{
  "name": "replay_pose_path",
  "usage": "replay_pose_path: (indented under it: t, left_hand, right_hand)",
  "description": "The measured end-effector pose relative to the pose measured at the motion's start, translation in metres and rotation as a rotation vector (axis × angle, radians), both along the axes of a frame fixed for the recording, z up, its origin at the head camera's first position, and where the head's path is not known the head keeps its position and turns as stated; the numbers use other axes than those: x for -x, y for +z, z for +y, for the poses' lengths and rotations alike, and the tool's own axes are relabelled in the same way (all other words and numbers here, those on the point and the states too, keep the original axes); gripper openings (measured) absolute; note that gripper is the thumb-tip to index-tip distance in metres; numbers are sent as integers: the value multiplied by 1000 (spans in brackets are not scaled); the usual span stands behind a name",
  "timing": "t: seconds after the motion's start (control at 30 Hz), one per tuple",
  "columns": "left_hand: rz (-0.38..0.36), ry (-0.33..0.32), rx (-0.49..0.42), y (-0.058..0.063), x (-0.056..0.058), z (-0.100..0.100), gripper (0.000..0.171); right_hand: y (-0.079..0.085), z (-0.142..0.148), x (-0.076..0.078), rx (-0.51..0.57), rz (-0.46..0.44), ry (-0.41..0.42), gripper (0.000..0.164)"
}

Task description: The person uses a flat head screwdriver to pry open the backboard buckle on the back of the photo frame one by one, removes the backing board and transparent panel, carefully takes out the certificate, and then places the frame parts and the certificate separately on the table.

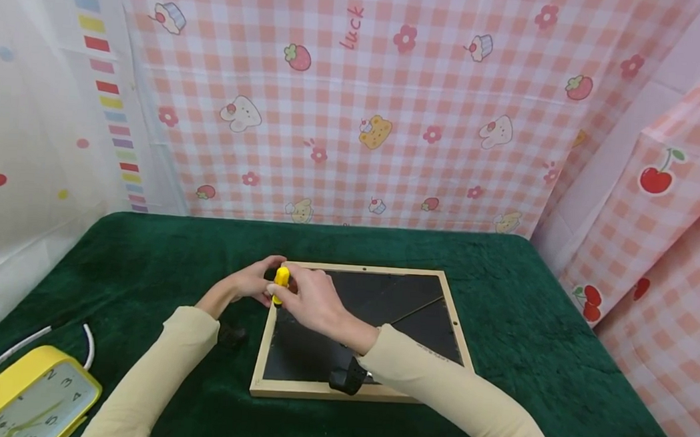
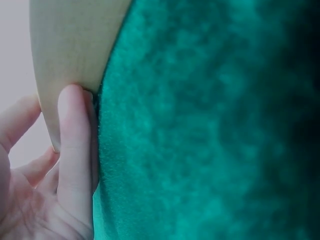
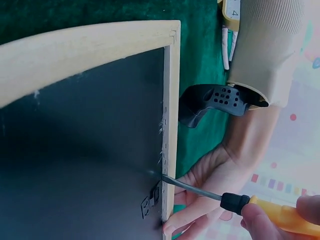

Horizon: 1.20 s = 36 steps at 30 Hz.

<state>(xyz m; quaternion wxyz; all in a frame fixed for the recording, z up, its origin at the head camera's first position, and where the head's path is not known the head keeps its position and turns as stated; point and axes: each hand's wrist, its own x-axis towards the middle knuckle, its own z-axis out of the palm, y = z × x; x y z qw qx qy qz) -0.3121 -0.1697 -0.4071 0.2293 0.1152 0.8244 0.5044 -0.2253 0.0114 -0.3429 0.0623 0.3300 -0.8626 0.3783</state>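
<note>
Gripping a yellow-handled metal screwdriver [image 3: 234, 202], the right hand [image 1: 315, 303] seemingly pries at a pale wooden frame [image 1: 291, 387] the left hand [image 1: 250, 284] pinches; gentle levering seems called for next.

My screwdriver [image 3: 235, 202]: yel. handle, blk collar, grey shaft. Frame [image 1: 265, 347]: pale tan wood, round a blk board [image 1: 375, 303]. Under frame, cloth [image 1: 536, 330] dk green, plain. My sleeves [image 1: 459, 395] = cream. L of frame, clock [image 1: 32, 396]: yel. case, dk nos. Behind frame, curtain [image 1: 375, 100]: pink/wht check w/ flowers, strawberries, cupcakes, etc.
</note>
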Motion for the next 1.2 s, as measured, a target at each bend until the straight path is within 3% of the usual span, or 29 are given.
replay_pose_path:
  t: [0.33, 0.6, 0.73, 0.9, 1.03, 1.2]
  left_hand:
    - [15, -12, 6, 4, -3, 0, 70]
    - [9, 12, 12, -1, 2, 1, 68]
    - [9, 15, 5, -5, 5, 2, 70]
    - [11, 15, -11, -8, 5, 2, 70]
    - [20, 8, 1, -7, 4, 2, 70]
    - [52, 9, 31, -3, 2, 1, 68]
  right_hand:
    - [-2, 0, 3, -14, 36, 33, 18]
    - [-3, 26, 11, 57, -95, 27, 21]
    - [1, 60, 20, 177, -227, -42, 27]
    - [1, 128, 33, 315, -476, -177, 45]
    - [-11, 187, 33, 286, -621, -271, 50]
    - [-27, 242, 24, 240, -713, -350, 47]
